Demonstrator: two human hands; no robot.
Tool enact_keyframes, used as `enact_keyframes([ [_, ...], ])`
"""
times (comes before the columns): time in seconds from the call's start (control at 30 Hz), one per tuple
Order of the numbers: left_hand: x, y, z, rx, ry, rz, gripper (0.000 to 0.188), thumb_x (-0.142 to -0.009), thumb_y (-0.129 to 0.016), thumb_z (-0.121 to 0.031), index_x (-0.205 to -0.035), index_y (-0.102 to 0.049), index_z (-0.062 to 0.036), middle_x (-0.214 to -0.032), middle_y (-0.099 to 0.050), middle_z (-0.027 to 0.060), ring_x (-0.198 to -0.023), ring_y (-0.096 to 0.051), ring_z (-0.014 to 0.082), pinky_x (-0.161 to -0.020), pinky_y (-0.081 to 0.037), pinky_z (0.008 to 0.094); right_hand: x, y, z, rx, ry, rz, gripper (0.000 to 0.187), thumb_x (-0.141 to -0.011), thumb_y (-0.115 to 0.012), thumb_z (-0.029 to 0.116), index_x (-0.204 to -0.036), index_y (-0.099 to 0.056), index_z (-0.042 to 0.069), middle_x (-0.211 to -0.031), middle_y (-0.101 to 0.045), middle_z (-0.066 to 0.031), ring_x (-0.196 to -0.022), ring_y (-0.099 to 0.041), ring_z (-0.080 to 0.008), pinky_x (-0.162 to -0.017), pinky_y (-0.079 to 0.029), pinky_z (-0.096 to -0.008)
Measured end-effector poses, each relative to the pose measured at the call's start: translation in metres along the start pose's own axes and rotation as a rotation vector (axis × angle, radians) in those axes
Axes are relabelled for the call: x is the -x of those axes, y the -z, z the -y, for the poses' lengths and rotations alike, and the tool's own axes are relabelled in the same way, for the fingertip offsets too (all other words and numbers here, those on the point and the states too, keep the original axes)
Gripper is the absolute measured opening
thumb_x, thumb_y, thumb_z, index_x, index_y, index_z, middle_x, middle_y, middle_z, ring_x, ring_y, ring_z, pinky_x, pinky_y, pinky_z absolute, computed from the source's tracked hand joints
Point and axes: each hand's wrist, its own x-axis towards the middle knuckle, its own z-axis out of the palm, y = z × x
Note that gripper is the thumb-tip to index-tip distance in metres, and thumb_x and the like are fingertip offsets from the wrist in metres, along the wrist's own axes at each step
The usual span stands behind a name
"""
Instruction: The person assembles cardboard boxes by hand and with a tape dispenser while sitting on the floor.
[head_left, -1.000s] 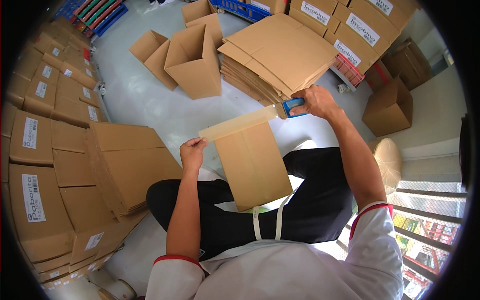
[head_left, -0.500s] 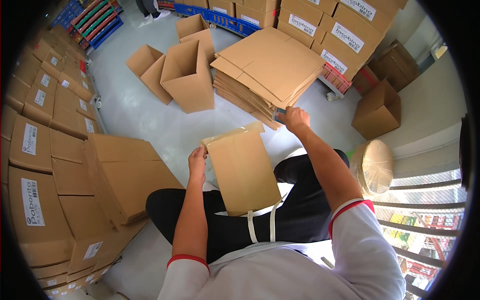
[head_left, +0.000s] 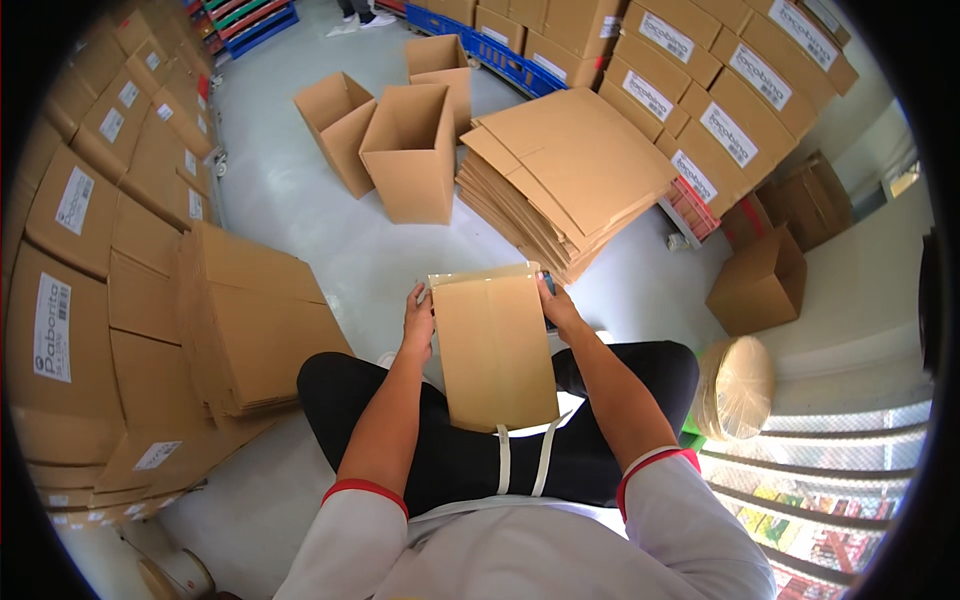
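A brown cardboard box (head_left: 495,355) stands between my legs, its closed face toward me. Clear tape runs along its far edge (head_left: 487,271). My left hand (head_left: 418,318) grips the box's left side near the far corner. At the opposite far corner my right hand (head_left: 560,305) is closed around a blue tape dispenser (head_left: 548,283), mostly hidden by the fingers, and presses against the box's right side.
Ahead lies a stack of flat cardboard (head_left: 575,165). Open boxes (head_left: 408,155) stand left of it. More folded cardboard (head_left: 260,310) leans by labelled cartons (head_left: 60,330) at left. Cartons (head_left: 725,130) are piled at far right. A wrapped round bundle (head_left: 740,388) sits by my right knee.
My right hand has come back from the out-stretched right to the box's far right corner with the tape dispenser. The tape's loose end now lies against the box. The view has shifted slightly.
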Motion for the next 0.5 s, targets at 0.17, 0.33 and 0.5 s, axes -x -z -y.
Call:
enact_keyframes([
  [0.17,-0.03,0.001,0.02,-0.217,-0.367,-0.17,0.034,-0.103,-0.056,-0.025,-0.129,-0.057,-0.0041,-0.107,-0.067,0.009,-0.097,-0.063,0.019,-0.087,-0.049,0.0335,-0.002,-0.006,0.008,0.011,0.055,-0.121,0.098,-0.092,-0.066,0.056,-0.155,-0.026,-0.007,-0.151,-0.044,-0.028,-0.138,-0.047,-0.035,-0.112,-0.038,-0.0364],
  [0.33,-0.002,-0.007,0.001,-0.264,-0.432,-0.221,0.027,-0.102,-0.061,-0.022,-0.117,-0.063,0.0,-0.101,-0.069,0.0082,-0.092,-0.064,0.0162,-0.084,-0.051,0.0321,0.006,-0.009,0.007,-0.323,0.343,-0.168,0.054,-0.097,-0.069,0.02,-0.145,-0.047,0.011,-0.12,-0.063,-0.0099,-0.103,-0.061,-0.0177,-0.091,-0.05,-0.0328],
  [0.5,0.002,-0.007,-0.002,-0.133,-0.346,-0.001,0.035,-0.1,-0.065,-0.03,-0.118,-0.064,0.0009,-0.105,-0.07,0.0087,-0.094,-0.065,0.0153,-0.086,-0.051,0.0301,0.015,-0.003,0.014,-0.286,0.254,-0.061,0.026,-0.1,-0.065,0.023,-0.122,-0.064,0.009,-0.096,-0.064,-0.0006,-0.089,-0.058,-0.0106,-0.081,-0.049,-0.0267],
])
